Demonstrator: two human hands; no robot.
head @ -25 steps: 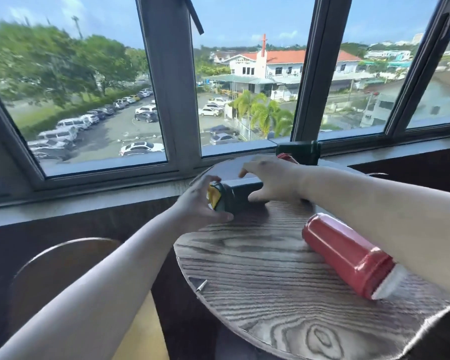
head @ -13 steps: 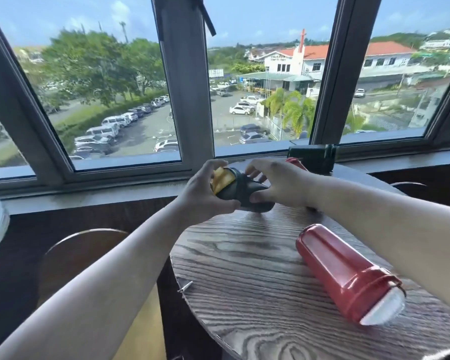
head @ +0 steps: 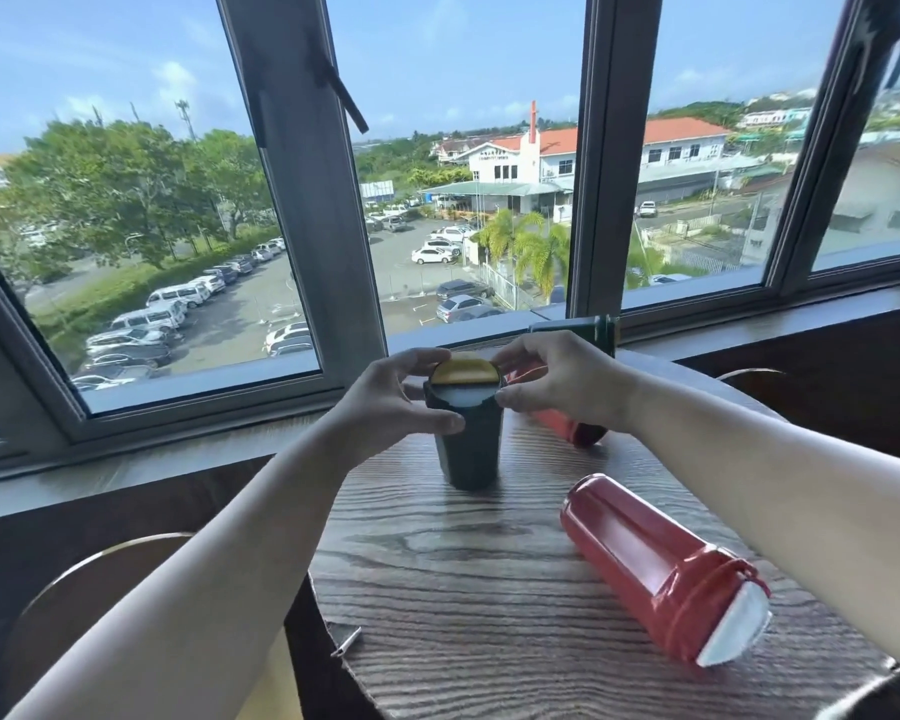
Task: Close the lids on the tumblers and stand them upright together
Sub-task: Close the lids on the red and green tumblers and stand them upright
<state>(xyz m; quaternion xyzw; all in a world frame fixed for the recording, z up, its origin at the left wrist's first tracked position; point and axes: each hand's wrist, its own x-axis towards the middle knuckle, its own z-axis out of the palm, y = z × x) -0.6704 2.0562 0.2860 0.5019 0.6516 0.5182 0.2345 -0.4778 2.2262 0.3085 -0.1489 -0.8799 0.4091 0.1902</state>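
Observation:
A dark green tumbler (head: 470, 454) stands upright near the far side of the round wooden table (head: 468, 589). Its yellow flip lid (head: 463, 372) is raised above a white top. My left hand (head: 393, 402) grips the tumbler's upper left side. My right hand (head: 557, 379) pinches the rim and lid from the right. A red tumbler (head: 650, 561) lies on its side at the front right, its white top facing the near edge. A second red tumbler (head: 567, 428) lies behind my right hand, mostly hidden.
A dark green box-like object (head: 601, 330) stands at the table's back edge by the window sill. A small metal piece (head: 345, 642) lies at the table's front left edge. A round wooden chair back (head: 89, 579) sits lower left. Windows run along the far side.
The dark green tumbler lay on its side in both hands; it has been lifted and turned, and now stands upright with the lid end on top.

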